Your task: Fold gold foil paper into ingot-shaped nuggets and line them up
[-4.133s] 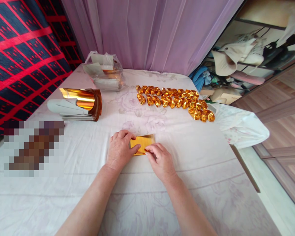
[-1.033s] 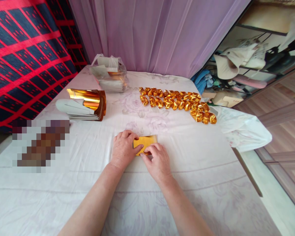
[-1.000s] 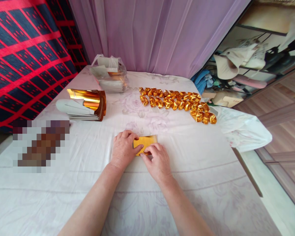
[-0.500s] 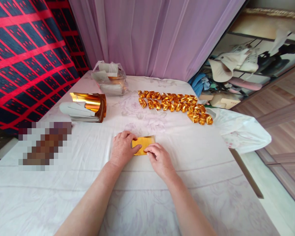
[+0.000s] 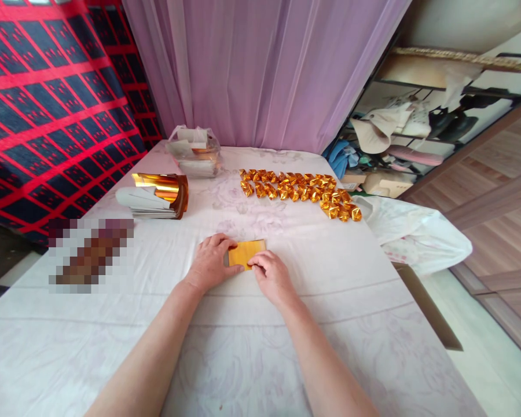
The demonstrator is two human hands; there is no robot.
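Note:
A small rectangle of gold foil paper [image 5: 247, 251] lies flat on the table in front of me. My left hand [image 5: 209, 263] grips its left side, with fingertips at the far left corner and the thumb at the near edge. Closed in a pinch, my right hand [image 5: 272, 277] holds the near edge right of the middle. Both thumbs are close together there. Beyond the hands, rows of folded gold foil pieces [image 5: 293, 188] sit toward the back right.
A stack of gold and white paper sheets [image 5: 156, 200] stands at the left, with a clear plastic bag of papers [image 5: 194, 155] behind it. A white plastic bag [image 5: 410, 234] hangs by the table's right edge. Shelves with hats [image 5: 369, 133] stand beyond. One area at left is pixelated.
My left thumb has slid from the paper's face down to its near edge. My right hand stays pinched at that edge. The camera view has shifted slightly.

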